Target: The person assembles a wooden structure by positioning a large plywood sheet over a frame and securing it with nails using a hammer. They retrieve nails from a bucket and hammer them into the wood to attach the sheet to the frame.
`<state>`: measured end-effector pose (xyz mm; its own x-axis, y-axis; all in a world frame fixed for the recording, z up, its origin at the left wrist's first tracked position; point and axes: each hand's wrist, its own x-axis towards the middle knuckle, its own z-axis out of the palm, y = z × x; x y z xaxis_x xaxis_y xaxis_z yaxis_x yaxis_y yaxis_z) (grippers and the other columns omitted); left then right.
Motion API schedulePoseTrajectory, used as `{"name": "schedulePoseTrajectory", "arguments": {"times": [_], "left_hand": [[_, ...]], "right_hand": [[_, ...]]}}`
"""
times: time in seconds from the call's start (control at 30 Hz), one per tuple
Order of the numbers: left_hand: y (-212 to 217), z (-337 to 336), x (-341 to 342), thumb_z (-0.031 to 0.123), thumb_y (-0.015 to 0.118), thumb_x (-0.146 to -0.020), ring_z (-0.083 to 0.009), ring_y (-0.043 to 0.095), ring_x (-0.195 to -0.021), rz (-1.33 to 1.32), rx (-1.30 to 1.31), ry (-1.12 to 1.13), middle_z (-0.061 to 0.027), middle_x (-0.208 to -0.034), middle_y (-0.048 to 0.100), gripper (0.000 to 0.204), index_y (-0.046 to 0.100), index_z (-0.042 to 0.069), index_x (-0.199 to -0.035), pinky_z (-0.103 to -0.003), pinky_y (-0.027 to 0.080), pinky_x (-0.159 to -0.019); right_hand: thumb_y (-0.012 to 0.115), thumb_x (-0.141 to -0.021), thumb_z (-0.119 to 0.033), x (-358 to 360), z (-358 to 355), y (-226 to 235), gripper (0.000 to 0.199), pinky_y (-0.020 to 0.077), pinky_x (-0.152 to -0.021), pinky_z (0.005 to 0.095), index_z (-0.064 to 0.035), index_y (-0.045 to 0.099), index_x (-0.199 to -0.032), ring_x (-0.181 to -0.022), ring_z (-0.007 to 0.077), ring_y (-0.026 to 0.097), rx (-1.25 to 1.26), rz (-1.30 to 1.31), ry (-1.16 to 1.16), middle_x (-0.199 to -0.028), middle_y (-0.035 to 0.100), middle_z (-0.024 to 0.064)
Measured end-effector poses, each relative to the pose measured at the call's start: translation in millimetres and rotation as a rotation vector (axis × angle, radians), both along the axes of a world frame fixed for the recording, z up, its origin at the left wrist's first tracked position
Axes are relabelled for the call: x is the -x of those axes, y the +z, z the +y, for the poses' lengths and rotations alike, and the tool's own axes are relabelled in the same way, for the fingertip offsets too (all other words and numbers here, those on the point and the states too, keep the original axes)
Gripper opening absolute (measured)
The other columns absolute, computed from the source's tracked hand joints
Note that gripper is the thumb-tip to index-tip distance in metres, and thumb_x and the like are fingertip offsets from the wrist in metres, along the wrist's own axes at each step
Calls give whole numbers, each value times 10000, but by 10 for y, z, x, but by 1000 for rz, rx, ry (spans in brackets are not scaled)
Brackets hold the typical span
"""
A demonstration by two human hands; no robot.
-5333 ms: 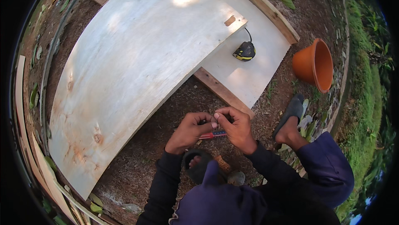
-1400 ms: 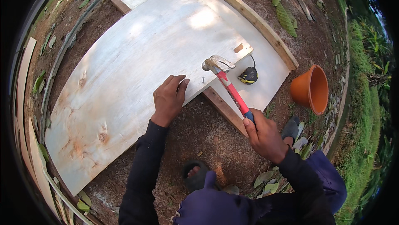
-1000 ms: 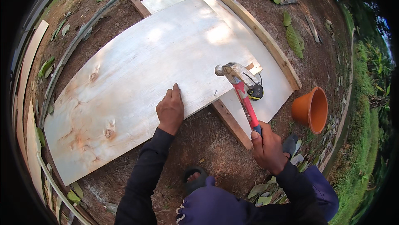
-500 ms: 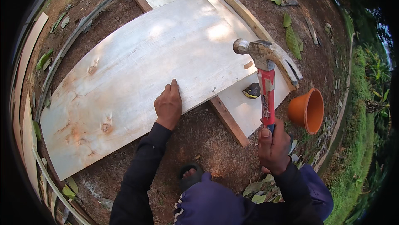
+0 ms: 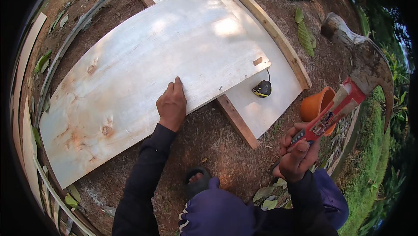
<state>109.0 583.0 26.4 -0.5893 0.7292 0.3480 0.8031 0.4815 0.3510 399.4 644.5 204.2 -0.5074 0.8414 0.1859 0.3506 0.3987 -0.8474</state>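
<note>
A pale plywood sheet (image 5: 152, 61) lies across the ground in front of me. My left hand (image 5: 171, 105) rests on it near the close edge, fingers mostly curled and pressed together; what they hold, if anything, is hidden. To the right of that hand a small nail (image 5: 220, 88) stands up from the sheet near its edge. My right hand (image 5: 299, 155) grips the red handle of a claw hammer (image 5: 333, 113), raised at the right with its metal head tilted up and away from the sheet.
A second white panel (image 5: 257, 114) lies underneath, with a wooden batten (image 5: 237, 122) between. On it sits a black and yellow tape measure (image 5: 262, 88). A long wooden strip (image 5: 270, 27) borders the far right side. An orange pot (image 5: 310, 106) stands behind the hammer.
The hammer has swung right and tilted over, coming nearer to the camera. My left hand keeps its place on the sheet. The view has shifted slightly.
</note>
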Motion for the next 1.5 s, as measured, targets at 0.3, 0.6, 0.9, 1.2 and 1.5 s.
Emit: {"name": "schedulePoseTrajectory", "arguments": {"times": [0.3,0.6,0.9,1.2,1.5], "left_hand": [[-16,-24,-48,100,591,-973,-263,697,-682,29,7,-11,-104,-879,680,270,690,-16,-1196,-366,554,-575],[29,41,-87,130,576,-991,-293,691,-701,-34,15,3,-100,-893,680,258,678,24,-1203,-395,552,-600],[-5,-28,-20,115,584,-981,-280,696,-701,9,-18,1,-102,-896,681,263,678,7,-1202,-386,555,-597],[-29,-61,-29,132,568,-996,-313,692,-712,-22,20,44,-101,-916,686,255,678,48,-1211,-410,559,-622],[2,-3,-30,107,571,-977,-312,693,-708,-42,6,50,-111,-914,683,270,671,25,-1215,-406,556,-612]], "right_hand": [[514,-1065,-331,-19,147,-111,379,501,-549,444,28,506,-1182,-644,408,659,-22,-470,135,-722,602,219],[489,-1080,-276,-81,125,-637,314,514,-574,473,25,498,-1165,-669,445,646,5,-803,243,-735,624,229],[507,-1072,-433,73,33,-146,413,451,-506,382,-20,503,-1077,-557,199,581,29,181,-9,-672,566,79],[500,-1072,-337,220,104,49,328,507,-581,540,-15,512,-1015,-635,453,652,-89,-250,20,-741,637,234],[540,-1060,-312,-155,230,-635,307,482,-531,451,-7,517,-1037,-562,403,613,-111,-634,223,-733,609,188]]}}
